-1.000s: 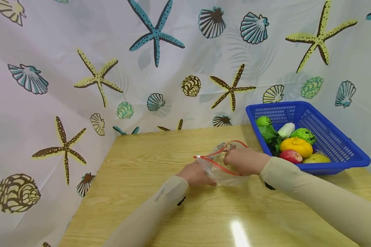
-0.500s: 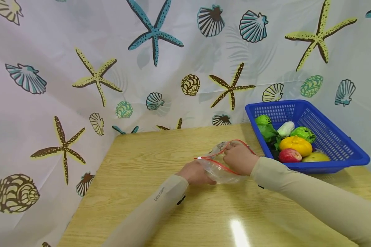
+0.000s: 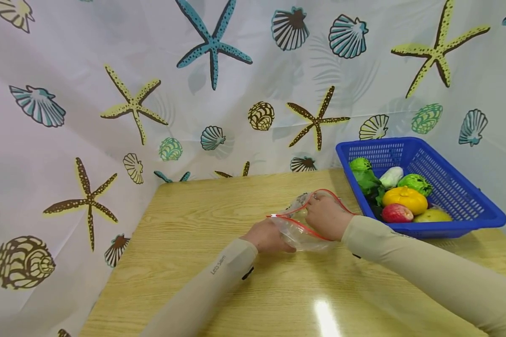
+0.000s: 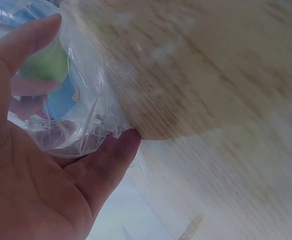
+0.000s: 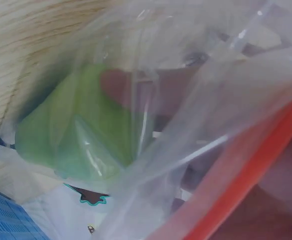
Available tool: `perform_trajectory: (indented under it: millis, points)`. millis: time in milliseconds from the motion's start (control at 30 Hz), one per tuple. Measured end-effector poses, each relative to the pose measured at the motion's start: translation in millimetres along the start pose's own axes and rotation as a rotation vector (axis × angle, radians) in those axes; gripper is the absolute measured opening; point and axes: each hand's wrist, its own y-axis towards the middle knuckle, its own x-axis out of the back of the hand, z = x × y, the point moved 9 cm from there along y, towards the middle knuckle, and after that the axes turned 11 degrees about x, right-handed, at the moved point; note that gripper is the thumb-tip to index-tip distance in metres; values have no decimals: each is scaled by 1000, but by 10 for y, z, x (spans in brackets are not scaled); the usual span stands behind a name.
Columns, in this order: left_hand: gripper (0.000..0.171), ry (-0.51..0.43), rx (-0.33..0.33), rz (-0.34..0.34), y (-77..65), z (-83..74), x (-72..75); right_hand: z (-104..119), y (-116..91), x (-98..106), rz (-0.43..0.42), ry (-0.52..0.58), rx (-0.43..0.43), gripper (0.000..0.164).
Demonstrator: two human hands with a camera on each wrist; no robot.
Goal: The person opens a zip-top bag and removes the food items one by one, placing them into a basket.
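Observation:
A clear zip bag (image 3: 305,238) with a red rim and a white slider lies open-mouthed on the wooden table. My left hand (image 3: 267,236) holds its left side, with the thumb over the plastic and fingers beneath in the left wrist view. My right hand (image 3: 329,216) reaches through the mouth into the bag. Inside, in the right wrist view, its fingers hold a smooth green fruit or vegetable (image 5: 86,125), partly veiled by the cloudy plastic. Green also shows through the bag in the left wrist view. The far fingertips of the right hand are hidden.
To the right stands a blue plastic basket (image 3: 459,187). In it lie a yellow squash (image 3: 405,200), a red fruit (image 3: 397,213), a white piece (image 3: 391,178) and several green ones. A shell-patterned curtain (image 3: 236,93) hangs behind the wooden table (image 3: 185,210).
My right hand has shifted slightly left and deeper into the bag, and the red rim now reaches its wrist. The left hand has stayed nearly still.

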Motion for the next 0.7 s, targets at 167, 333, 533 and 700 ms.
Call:
perform_trajectory:
  millis: [167, 333, 533, 700]
  points:
    - [69, -25, -2, -10, -1, 7, 18, -20, -6, 4, -39, 67, 17, 7]
    - [73, -60, -17, -27, 2, -7, 39, -27, -10, 20, -9, 195, 46, 9]
    - [82, -83, -11, -25, 15, 4, 5, -74, -64, 84, -46, 493, 85, 21]
    - [88, -106, -12, -28, 10, 6, 35, -226, -213, 290, -141, 786, 91, 37]
